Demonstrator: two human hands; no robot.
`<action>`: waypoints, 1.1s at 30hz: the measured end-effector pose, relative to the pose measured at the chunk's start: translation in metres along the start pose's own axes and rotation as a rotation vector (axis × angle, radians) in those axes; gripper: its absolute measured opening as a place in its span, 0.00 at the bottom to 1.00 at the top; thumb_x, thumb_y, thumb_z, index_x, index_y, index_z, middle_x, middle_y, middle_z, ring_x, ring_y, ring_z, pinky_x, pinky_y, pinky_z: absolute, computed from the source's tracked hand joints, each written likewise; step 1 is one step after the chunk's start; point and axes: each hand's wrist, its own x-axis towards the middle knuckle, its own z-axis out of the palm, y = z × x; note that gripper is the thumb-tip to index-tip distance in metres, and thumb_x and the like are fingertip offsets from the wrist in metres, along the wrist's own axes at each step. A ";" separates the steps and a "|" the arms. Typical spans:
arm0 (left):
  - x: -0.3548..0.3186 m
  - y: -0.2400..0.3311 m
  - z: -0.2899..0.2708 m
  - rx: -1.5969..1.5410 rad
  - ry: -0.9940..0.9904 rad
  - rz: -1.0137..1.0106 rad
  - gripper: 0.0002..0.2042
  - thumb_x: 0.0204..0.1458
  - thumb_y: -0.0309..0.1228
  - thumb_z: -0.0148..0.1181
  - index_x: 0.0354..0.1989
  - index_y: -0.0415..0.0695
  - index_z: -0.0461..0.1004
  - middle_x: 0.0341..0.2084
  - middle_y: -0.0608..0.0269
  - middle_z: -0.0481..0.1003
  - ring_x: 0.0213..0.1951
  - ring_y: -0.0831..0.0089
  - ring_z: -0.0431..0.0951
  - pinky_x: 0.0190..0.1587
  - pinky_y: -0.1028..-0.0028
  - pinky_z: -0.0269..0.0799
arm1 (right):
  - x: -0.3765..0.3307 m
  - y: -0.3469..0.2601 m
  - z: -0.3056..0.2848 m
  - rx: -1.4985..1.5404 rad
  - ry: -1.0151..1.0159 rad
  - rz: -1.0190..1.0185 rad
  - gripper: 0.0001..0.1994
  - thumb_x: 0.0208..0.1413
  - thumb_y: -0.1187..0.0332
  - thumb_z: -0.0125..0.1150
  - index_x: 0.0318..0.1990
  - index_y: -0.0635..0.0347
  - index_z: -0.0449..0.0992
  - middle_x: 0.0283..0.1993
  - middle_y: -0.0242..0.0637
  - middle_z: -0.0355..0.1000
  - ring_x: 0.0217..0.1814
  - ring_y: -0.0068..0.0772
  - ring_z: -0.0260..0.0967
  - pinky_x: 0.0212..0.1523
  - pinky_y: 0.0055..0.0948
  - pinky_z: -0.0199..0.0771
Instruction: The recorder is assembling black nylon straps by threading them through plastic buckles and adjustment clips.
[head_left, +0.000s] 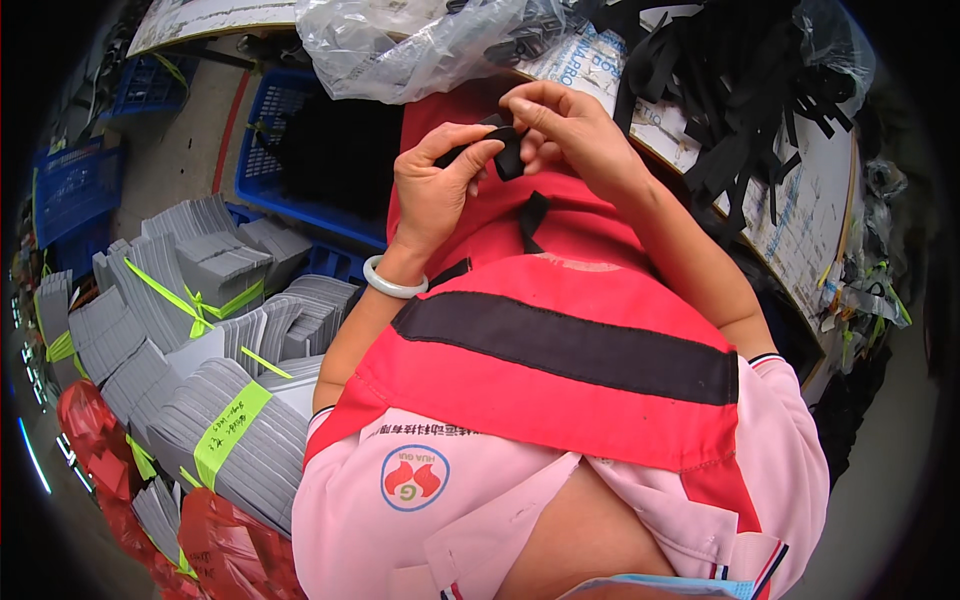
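A short black fabric strap (508, 158) is held up above my lap, curled into a loop. My left hand (437, 183) is closed on its left part, thumb pressed against the bent fingers. On the other side my right hand (583, 132) has its fingers curled at the strap's right part; the thumb and forefinger come together near its top. Part of the strap is hidden behind the fingers. Another black strip (531, 220) lies on the red apron (600, 235) over my lap, just below the hands.
Ahead to the right, a worktable (785, 235) bears a heap of black straps (720, 90). A clear plastic bag (385, 45) lies at its far side. To my left stand a blue crate (262, 125) with black material, bundled grey sheets (225, 430) and red bags (235, 545).
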 end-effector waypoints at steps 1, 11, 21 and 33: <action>0.000 0.002 -0.002 0.025 -0.031 0.009 0.07 0.51 0.21 0.65 0.38 0.38 0.80 0.27 0.69 0.76 0.22 0.86 0.71 0.21 0.86 0.63 | 0.002 -0.002 -0.005 -0.058 -0.110 0.149 0.15 0.60 0.59 0.60 0.41 0.64 0.74 0.28 0.31 0.71 0.24 0.19 0.70 0.27 0.19 0.77; -0.038 0.084 -0.138 0.579 0.490 0.101 0.12 0.58 0.28 0.60 0.49 0.42 0.78 0.35 0.63 0.79 0.22 0.85 0.70 0.19 0.88 0.60 | 0.021 -0.012 -0.024 -0.203 -0.039 -0.216 0.12 0.63 0.62 0.57 0.36 0.64 0.76 0.22 0.24 0.66 0.21 0.13 0.62 0.25 0.16 0.65; -0.005 0.020 -0.016 0.025 0.023 -0.017 0.24 0.62 0.48 0.50 0.52 0.37 0.73 0.39 0.59 0.78 0.21 0.84 0.70 0.19 0.86 0.63 | -0.001 0.003 0.037 -0.322 -0.257 -0.149 0.10 0.60 0.65 0.60 0.39 0.65 0.75 0.25 0.30 0.71 0.22 0.17 0.64 0.25 0.21 0.67; 0.016 0.017 -0.006 -0.007 -0.350 -0.162 0.13 0.53 0.21 0.62 0.47 0.40 0.76 0.36 0.65 0.75 0.22 0.85 0.69 0.21 0.85 0.62 | -0.011 0.018 -0.022 0.523 -0.453 0.422 0.09 0.59 0.62 0.61 0.36 0.58 0.72 0.24 0.27 0.69 0.20 0.14 0.65 0.19 0.14 0.62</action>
